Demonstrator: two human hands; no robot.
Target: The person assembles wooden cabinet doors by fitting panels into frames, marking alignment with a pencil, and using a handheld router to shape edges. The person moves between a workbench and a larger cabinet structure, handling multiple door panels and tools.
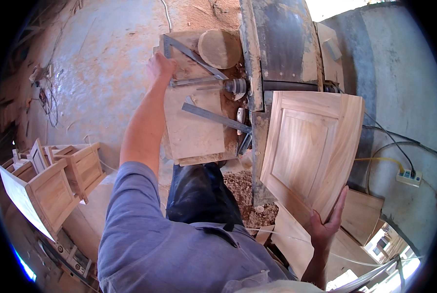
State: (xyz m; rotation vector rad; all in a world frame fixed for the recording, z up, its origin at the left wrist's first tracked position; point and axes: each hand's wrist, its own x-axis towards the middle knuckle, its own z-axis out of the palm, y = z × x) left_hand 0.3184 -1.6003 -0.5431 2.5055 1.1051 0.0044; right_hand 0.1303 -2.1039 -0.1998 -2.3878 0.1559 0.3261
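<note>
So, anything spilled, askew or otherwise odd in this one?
Sawdust lies heaped on the floor at the foot of the machine, as if spilled from it. The door panel leans tilted against the machine, steadied only at its lower edge by the right hand. The left hand rests on the work table. Nothing looks damaged.

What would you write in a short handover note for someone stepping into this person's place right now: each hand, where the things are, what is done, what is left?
Left hand: stretched out, resting on the metal square on the wooden work board.
Right hand: gripping the lower edge of the wooden panel door, which stands tilted against the machine.
Done: panel is assembled and in hand; more wooden cabinets stand on the floor at left.
Left: panel is not yet on the board; sawdust pile lies below.
</note>
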